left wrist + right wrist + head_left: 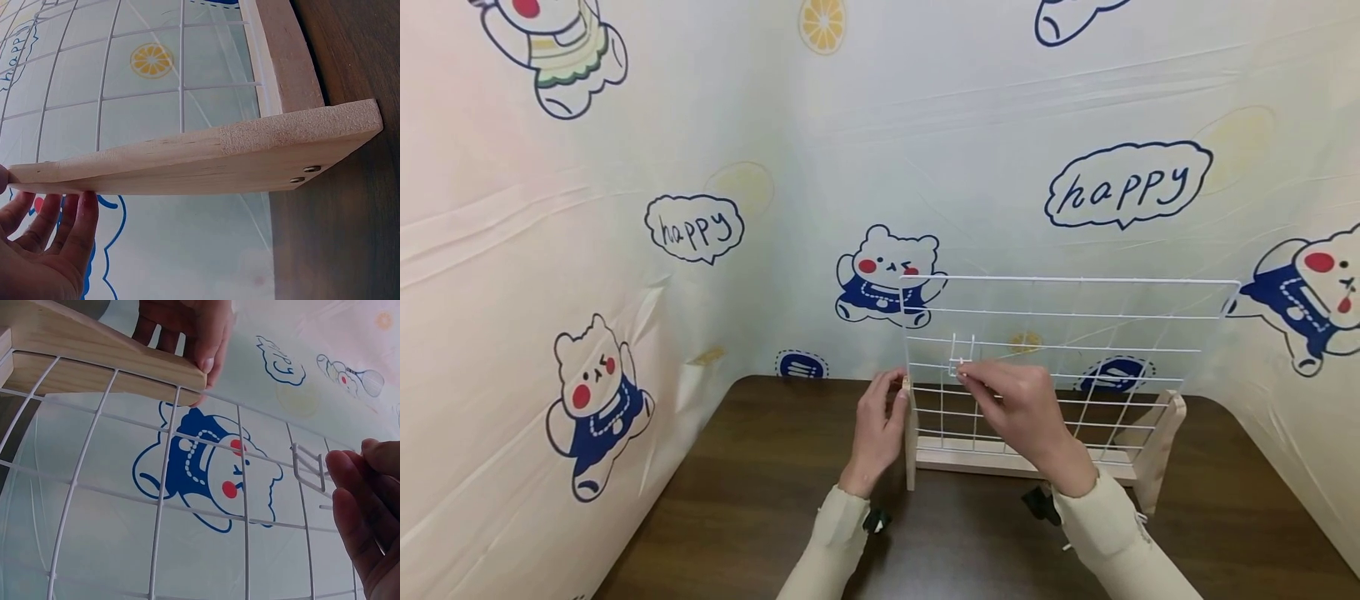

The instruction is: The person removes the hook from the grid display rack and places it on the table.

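A white wire grid rack (1071, 315) stands upright in a wooden frame. With thumb and fingertips, my left hand (880, 425) grips the top of the left wooden side post (187, 156); in the right wrist view, its thumb lies on the post's end. My right hand (1026, 417) pinches a small white wire hook (961, 362) between thumb and fingers, in front of the grid's left part. The hook's prongs point up and overlap the grid wires in the head view. In the right wrist view, my fingers partly cover the hook (309, 467).
The rack's right wooden side post (1161, 450) and its low wooden crossbar (955, 458) rest on the dark brown table (752, 517). A pale cloth (775, 125) printed with bears hangs behind and at both sides. Two screw heads (311, 169) sit low in the left post.
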Demonstrator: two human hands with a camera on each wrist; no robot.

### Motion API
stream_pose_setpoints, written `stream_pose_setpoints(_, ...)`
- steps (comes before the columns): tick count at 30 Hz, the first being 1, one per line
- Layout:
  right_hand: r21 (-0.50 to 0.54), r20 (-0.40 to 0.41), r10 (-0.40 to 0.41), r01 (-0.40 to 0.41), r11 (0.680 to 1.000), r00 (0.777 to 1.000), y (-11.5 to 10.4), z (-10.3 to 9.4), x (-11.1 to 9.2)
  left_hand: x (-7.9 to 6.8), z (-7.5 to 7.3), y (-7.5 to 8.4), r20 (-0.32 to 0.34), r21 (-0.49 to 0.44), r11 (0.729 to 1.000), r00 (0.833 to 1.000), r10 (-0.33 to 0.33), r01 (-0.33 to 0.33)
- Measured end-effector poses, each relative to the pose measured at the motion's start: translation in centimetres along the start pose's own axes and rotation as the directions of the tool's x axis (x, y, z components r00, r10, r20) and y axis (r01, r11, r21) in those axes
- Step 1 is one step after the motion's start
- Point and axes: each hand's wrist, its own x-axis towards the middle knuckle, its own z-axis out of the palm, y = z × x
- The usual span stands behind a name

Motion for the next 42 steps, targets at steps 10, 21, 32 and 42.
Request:
stream_pose_setpoints(10, 0.006, -0.006, -0.017, 0.017, 1.000, 1.000, -0.6, -0.5, -0.8, 0.0, 0.0, 0.0, 0.001, 0.000, 1.000, 1.000, -0.013, 0.013)
stream_pose_setpoints(21, 0.035, -0.020, -0.021, 0.022, 0.999, 1.000, -0.7, -0.7, -2.4, -0.1, 0.0, 0.0, 0.002, 0.003, 1.000, 1.000, -0.014, 0.014)
stream_pose_setpoints(32, 0.002, -0.020, -0.033, 0.033, 0.999, 0.999, -0.8, -1.0, -3.4, 0.0, -0.1, -0.1, 0.008, -0.005, 0.999, 0.999, -0.036, 0.036)
stream_pose_setpoints(42, 0.032, -0.010, -0.014, 0.015, 0.999, 1.000, -0.8, -0.9, -4.7, -0.1, 0.0, -0.2, 0.010, -0.010, 0.999, 0.999, -0.032, 0.032)
